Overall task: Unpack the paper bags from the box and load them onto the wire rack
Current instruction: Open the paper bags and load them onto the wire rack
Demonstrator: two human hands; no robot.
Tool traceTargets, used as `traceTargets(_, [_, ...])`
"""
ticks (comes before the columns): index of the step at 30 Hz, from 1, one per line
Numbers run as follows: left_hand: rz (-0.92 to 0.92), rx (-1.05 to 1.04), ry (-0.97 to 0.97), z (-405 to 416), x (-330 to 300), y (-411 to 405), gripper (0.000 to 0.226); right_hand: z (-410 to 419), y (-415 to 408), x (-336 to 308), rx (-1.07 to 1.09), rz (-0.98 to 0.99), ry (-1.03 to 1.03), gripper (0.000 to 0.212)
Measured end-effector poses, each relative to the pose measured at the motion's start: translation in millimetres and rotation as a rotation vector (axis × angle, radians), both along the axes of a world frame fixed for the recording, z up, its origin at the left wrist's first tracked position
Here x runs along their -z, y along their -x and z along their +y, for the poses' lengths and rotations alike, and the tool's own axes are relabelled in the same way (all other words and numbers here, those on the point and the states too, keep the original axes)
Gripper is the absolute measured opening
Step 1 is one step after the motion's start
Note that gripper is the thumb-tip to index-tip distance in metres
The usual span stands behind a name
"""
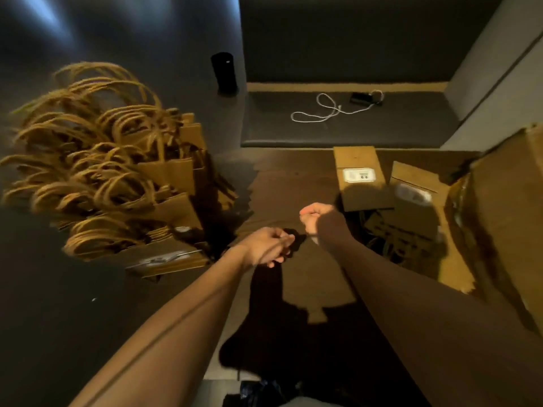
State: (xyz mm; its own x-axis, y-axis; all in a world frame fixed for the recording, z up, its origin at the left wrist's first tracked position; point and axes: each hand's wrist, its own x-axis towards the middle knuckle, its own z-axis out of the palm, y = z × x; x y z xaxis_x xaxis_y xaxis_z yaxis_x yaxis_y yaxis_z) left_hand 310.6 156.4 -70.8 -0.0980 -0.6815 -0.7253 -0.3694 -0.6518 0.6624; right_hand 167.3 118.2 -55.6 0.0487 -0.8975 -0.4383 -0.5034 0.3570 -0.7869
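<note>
Both hands empty between loads: your left hand (269,248) hangs with fingers loosely curled, your right hand (316,217) is fisted on nothing. Brown paper bags with twisted handles (117,177) are stacked at left. Reach deep into the open cardboard box (417,230) and grab bag bodies, not handles. Box contents are shadowed; the wire rack is hard to make out.

A black cylinder (224,72) stands upright on the dark floor (164,39) at the far side. To its right, a dark padded bench (411,124) carries a looped white cord (320,108) and, near the cord's far end, a small black device (360,98). A pale wall (499,69) rises at the right.
</note>
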Motion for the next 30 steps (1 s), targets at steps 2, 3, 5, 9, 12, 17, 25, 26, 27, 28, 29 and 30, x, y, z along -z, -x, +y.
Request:
traceTargets(2, [0.0, 0.013, 0.038, -12.0, 1.8, 39.0, 0.018, 0.3, 43.1, -4.9, 0.068, 0.109, 0.026, 0.021])
traceTargets(3, [-0.011, 0.036, 0.065, -18.4, 4.2, 61.3, 0.017, -1.8, 69.4, -2.0, 0.148, 0.134, 0.025, 0.022])
traceTargets(5, [-0.065, 0.064, 0.149, -28.1, 9.9, 91.3, 0.013, -3.1, 108.2, 2.6, 0.238, 0.189, 0.02, 0.021])
traceTargets(9, [-0.19, 0.039, 0.217, -54.1, 24.2, 137.7, 0.017, -4.5, 177.4, 11.8, 0.417, 0.172, -0.021, 0.015])
traceTargets(12, [-0.335, 0.107, 0.284, -76.1, 28.5, 165.3, 0.034, -7.1, 219.2, 18.5, 0.52, 0.159, -0.074, 0.026])
traceTargets(17, [-0.392, 0.02, 0.254, -113.2, 53.4, 188.4, 0.039, -22.1, 248.9, 40.3, 0.637, 0.058, -0.132, 0.045])
traceTargets(25, [-0.404, -0.268, 0.157, -152.5, 89.9, 208.2, 0.037, -58.5, 252.6, 73.2, 0.696, 0.078, -0.252, 0.053])
traceTargets(26, [-0.413, -0.316, 0.142, -157.4, 93.9, 210.6, 0.042, -63.0, 253.1, 76.5, 0.705, 0.073, -0.274, 0.05])
traceTargets(27, [-0.41, -0.366, 0.117, -160.0, 95.1, 212.9, 0.048, -66.0, 253.6, 78.9, 0.71, 0.061, -0.297, 0.045])
traceTargets(28, [-0.393, -0.415, 0.099, -162.3, 97.3, 214.7, 0.052, -68.2, 253.6, 80.1, 0.717, 0.046, -0.317, 0.041])
traceTargets(29, [-0.357, -0.452, 0.084, -165.1, 99.8, 215.5, 0.048, -70.7, 253.3, 80.8, 0.727, 0.025, -0.328, 0.038])
traceTargets(30, [-0.317, -0.48, 0.072, -166.4, 102.3, 216.3, 0.038, -72.9, 253.1, 80.6, 0.737, 0.002, -0.344, 0.036])
